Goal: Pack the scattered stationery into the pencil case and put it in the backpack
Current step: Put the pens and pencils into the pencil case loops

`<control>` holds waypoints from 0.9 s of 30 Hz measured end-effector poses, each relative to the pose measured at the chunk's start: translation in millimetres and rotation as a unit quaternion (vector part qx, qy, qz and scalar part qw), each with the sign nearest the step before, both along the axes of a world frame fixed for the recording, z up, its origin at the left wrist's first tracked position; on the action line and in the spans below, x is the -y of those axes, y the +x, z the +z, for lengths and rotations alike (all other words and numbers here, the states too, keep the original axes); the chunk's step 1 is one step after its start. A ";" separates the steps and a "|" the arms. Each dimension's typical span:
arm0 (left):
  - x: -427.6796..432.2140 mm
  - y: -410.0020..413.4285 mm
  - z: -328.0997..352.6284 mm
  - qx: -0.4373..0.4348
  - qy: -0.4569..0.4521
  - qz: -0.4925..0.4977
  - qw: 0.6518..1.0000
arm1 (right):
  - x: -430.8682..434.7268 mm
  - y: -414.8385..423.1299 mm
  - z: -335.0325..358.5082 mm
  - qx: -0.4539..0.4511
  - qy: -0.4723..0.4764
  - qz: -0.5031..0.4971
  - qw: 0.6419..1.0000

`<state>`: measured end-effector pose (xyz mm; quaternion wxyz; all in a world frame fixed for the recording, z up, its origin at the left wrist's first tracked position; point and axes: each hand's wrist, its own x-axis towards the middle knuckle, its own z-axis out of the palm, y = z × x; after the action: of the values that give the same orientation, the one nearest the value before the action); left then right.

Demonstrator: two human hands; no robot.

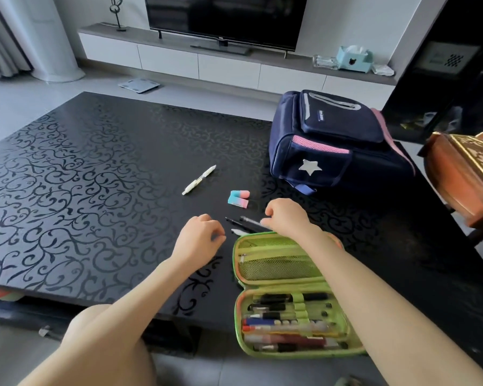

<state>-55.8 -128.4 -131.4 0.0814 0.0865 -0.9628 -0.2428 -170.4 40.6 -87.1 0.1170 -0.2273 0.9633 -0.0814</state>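
A green pencil case (273, 247) lies open on the black table, its near half full of several pens under elastic loops. Just beyond its far edge lie dark pens (241, 221) in a small bunch. My right hand (286, 215) rests over their right ends, fingers curled on them; the grip itself is hidden. My left hand (202, 236) hovers left of the pens, fingers loosely curled, holding nothing. A pink-and-blue eraser (239, 198) and a white pen (199, 179) lie farther out. The navy backpack (335, 143) with a white star lies at the right, zipped.
The black patterned table (81, 176) stretches left and far. A carved wooden chair (466, 176) stands at the right edge. Beyond the table are a TV cabinet (229, 64) and a bathroom scale (139, 84) on the floor.
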 end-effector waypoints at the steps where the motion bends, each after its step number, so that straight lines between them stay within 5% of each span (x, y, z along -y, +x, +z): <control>1: -0.1 -6.7 -2.2 0.003 -0.025 -0.018 1.000 | 4.9 -8.1 -4.1 0.025 0.021 0.000 0.999; 10: -6.1 -63.2 -16.8 0.030 -0.108 -0.217 0.970 | 23.6 -41.1 -24.3 0.154 0.084 0.046 0.983; 18: -6.8 -58.6 -11.9 0.060 -0.216 -0.228 0.947 | 11.9 -32.5 -22.1 0.152 0.039 0.082 0.984; 23: -8.3 -45.0 -10.8 0.004 -0.368 -0.269 0.890 | 22.3 -23.3 -20.0 0.116 0.137 0.128 0.975; 27: 7.1 -38.5 -9.6 -0.014 -0.392 -0.240 0.888 | 27.3 -18.3 -19.8 0.048 0.176 0.156 0.971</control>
<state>-94.4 -135.5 -141.0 0.0616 -0.1899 -0.9696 0.1413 -188.7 13.3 -106.9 0.2126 -0.3464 0.9084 0.0982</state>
